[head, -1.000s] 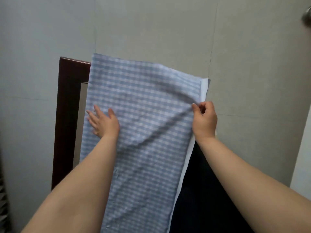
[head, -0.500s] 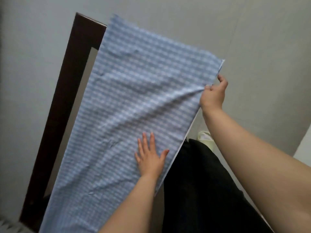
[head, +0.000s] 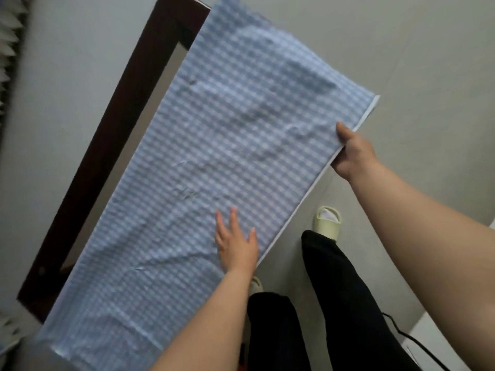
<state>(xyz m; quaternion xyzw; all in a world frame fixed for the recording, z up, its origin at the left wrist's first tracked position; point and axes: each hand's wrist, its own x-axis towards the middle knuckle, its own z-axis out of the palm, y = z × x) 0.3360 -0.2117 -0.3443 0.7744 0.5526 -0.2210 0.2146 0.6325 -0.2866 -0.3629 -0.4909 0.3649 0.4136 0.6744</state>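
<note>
The blue-and-white checked cloth lies spread in a long rectangle, running from the far top of the view down to the near left corner. It is a thin woven fabric with small, even checks. Shallow creases show near its middle and a few longer wrinkles lower down. A narrow plain white border runs along its right edge and far corner. The cloth rests over a dark brown wooden frame with straight, smooth, glossy rails, which shows along the cloth's left side.

My left hand lies flat on the cloth near its right border, palm down, with the fingers straight and slightly spread; it holds nothing. My right hand grips the right edge farther up. Its thumb presses on top of the fabric and the other fingers are curled under it, out of sight.

Beyond the cloth's right edge, my legs in loose black trousers stand on the pale grey tiled floor. A pale yellow-green rubbery slipper is on the forward foot. A thin black cable trails across the floor at the lower right.
</note>
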